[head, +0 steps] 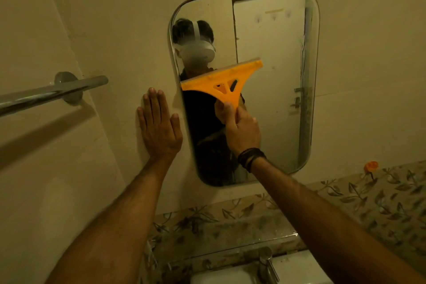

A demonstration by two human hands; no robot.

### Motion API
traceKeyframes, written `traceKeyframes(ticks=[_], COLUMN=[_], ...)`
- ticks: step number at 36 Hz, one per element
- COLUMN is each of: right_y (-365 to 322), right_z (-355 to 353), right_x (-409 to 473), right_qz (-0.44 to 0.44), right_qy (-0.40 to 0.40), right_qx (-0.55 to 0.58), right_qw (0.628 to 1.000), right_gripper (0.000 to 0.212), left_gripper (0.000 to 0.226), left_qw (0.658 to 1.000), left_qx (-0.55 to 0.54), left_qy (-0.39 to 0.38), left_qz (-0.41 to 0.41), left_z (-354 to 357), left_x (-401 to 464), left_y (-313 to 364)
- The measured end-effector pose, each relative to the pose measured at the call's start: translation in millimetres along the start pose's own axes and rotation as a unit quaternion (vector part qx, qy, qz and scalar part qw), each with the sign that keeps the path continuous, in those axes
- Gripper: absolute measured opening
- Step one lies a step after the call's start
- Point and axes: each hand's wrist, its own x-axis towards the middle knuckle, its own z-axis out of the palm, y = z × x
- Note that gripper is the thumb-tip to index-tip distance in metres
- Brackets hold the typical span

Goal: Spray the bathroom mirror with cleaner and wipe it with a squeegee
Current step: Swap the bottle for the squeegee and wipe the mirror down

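Note:
A rounded rectangular mirror hangs on the beige tiled wall, with hazy wet streaks near its right edge. An orange squeegee lies against the glass left of centre, its blade edge tilted up to the right. My right hand grips the squeegee's handle from below, a dark band on the wrist. My left hand presses flat on the wall just left of the mirror, fingers straight. No spray bottle is in view.
A chrome towel bar juts from the wall at the left. Below the mirror run a leaf-patterned tile band, a glass shelf, a tap and a white basin. An orange hook sticks at the right.

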Motion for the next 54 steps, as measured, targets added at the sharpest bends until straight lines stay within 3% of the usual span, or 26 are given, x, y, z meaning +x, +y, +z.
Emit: traceKeyframes(ticks=[9,15,21,29,36,50,54], right_y=[66.8,89.4,82.4,29.6,17.8,95.8,106.1], right_z=[14.8,16.0,11.0,-1.4,-3.0,12.9,12.8], right_x=[-106.4,-160.1,-167.1,-104.8,-51.9,-175.1,-192.9], right_qz=[0.102,0.140,0.148,0.121,0.079,0.179,0.217], right_qy=[-0.060,-0.046,-0.040,0.054,0.012,-0.058,-0.072], right_qx=[0.012,-0.011,-0.016,0.069,0.010,0.005,-0.025], right_qw=[0.993,0.989,0.988,0.989,0.997,0.982,0.973], right_gripper=[0.044,0.048,0.040,0.045,0.053,0.045,0.061], left_gripper=[0.066,0.066,0.065,0.066,0.066,0.065,0.065], left_qw=[1.000,1.000,1.000,1.000,1.000,1.000,1.000], left_qx=[-0.001,-0.008,-0.004,-0.007,-0.002,0.004,0.005], left_qy=[0.009,0.004,0.005,0.008,0.012,0.020,0.018], left_qz=[-0.001,-0.003,-0.001,-0.003,-0.001,-0.001,0.000], left_z=[-1.2,-1.4,-1.9,-1.1,-1.7,-0.3,-0.6], left_x=[1.0,0.9,1.3,0.7,0.0,0.4,-0.1], left_y=[2.6,3.1,2.3,2.9,2.0,3.1,2.9])
